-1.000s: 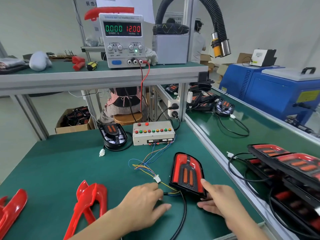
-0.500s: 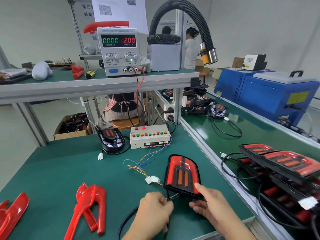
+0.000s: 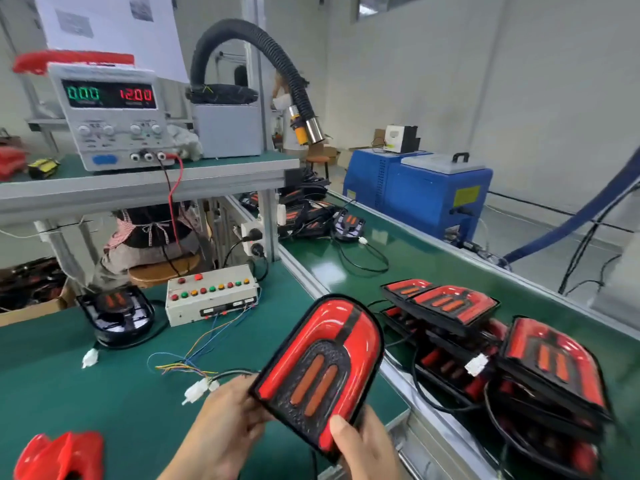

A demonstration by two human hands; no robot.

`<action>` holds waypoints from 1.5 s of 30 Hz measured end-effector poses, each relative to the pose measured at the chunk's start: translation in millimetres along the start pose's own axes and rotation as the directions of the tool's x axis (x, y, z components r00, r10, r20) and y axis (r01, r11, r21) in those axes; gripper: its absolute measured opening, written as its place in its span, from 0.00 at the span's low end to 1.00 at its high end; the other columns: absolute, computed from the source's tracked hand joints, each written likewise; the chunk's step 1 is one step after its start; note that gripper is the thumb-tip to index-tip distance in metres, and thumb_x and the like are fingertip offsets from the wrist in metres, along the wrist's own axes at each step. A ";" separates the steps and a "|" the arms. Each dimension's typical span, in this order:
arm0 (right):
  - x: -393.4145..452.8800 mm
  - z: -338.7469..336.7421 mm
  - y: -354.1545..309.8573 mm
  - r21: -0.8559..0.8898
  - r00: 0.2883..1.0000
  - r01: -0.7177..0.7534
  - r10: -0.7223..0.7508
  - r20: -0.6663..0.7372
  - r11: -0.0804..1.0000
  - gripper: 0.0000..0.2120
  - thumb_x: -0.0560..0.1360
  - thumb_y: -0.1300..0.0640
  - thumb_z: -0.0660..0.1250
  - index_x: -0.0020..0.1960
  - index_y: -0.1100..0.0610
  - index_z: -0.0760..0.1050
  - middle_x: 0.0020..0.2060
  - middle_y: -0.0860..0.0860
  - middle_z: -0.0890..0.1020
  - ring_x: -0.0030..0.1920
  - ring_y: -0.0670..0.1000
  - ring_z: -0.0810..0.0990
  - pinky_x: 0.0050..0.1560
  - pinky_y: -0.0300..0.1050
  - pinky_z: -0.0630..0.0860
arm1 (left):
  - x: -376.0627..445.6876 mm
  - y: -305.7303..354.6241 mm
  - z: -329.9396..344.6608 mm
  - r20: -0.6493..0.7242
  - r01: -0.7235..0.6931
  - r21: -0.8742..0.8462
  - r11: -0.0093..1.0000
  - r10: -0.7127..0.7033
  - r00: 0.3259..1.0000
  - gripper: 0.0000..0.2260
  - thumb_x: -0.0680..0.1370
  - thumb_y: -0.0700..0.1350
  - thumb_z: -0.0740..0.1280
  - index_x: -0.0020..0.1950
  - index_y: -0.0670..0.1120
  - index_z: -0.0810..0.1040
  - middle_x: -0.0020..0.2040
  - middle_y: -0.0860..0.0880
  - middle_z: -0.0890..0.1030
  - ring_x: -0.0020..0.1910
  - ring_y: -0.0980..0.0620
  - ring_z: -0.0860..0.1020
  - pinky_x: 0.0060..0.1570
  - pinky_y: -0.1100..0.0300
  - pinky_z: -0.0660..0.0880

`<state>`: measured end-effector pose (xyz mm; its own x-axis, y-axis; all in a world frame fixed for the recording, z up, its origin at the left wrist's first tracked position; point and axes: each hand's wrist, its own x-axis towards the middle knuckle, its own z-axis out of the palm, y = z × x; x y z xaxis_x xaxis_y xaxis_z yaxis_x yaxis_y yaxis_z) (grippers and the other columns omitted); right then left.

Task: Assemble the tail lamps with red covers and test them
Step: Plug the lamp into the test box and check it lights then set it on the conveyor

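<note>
Both hands (image 3: 363, 448) gripping tail lamp (image 3: 320, 368), between test box (image 3: 211, 296) and stacked lamps (image 3: 485, 341).

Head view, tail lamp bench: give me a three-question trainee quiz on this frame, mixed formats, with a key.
1. True or false: the tail lamp lies flat on the green bench.
2. Multiple choice: what does the red voltage display on the power supply read? A) 0.00 B) 12.00 C) 24.00
3. Fill in: the test box wires end in a white ____ lying on the bench.

Key:
1. False. The left hand and the right hand hold it up off the bench.
2. B.
3. Connector, lying near the left hand.
</note>
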<state>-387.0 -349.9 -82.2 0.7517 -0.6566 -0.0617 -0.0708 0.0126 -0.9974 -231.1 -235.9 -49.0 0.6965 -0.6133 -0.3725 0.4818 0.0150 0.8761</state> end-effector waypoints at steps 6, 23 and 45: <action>-9.9 -21.7 -9.1 -0.052 0.999 0.037 -0.035 0.039 0.998 0.19 0.67 0.37 0.69 0.57 0.39 0.79 0.56 0.40 0.85 0.59 0.40 0.82 0.65 0.46 0.75 | 6.4 -0.9 16.4 0.025 -0.045 -0.111 0.993 0.048 0.999 0.10 0.71 0.39 0.66 0.45 0.35 0.84 0.40 0.36 0.84 0.34 0.45 0.83 0.41 0.52 0.77; -29.8 -20.2 -37.3 0.076 0.973 0.138 -0.121 -0.197 0.987 0.23 0.63 0.39 0.66 0.55 0.46 0.79 0.44 0.52 0.88 0.37 0.55 0.86 0.44 0.53 0.83 | -7.6 17.6 29.8 0.108 0.007 -0.032 0.999 -0.003 0.994 0.14 0.81 0.51 0.63 0.44 0.42 0.77 0.29 0.46 0.78 0.22 0.52 0.73 0.22 0.61 0.67; -97.5 -212.8 -87.0 0.413 0.794 0.277 0.036 -0.607 0.868 0.15 0.85 0.57 0.57 0.59 0.66 0.78 0.48 0.63 0.87 0.43 0.61 0.88 0.38 0.43 0.85 | -49.5 -45.6 237.2 0.607 0.012 -0.031 0.999 0.009 0.795 0.14 0.80 0.42 0.68 0.65 0.52 0.75 0.49 0.49 0.86 0.41 0.51 0.78 0.37 0.60 0.73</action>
<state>-593.7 -447.5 18.5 0.1964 -0.9785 -0.0624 0.4175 0.1410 -0.8977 -413.7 -393.6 2.1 0.2350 -0.9666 -0.1024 0.5065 0.0319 0.8617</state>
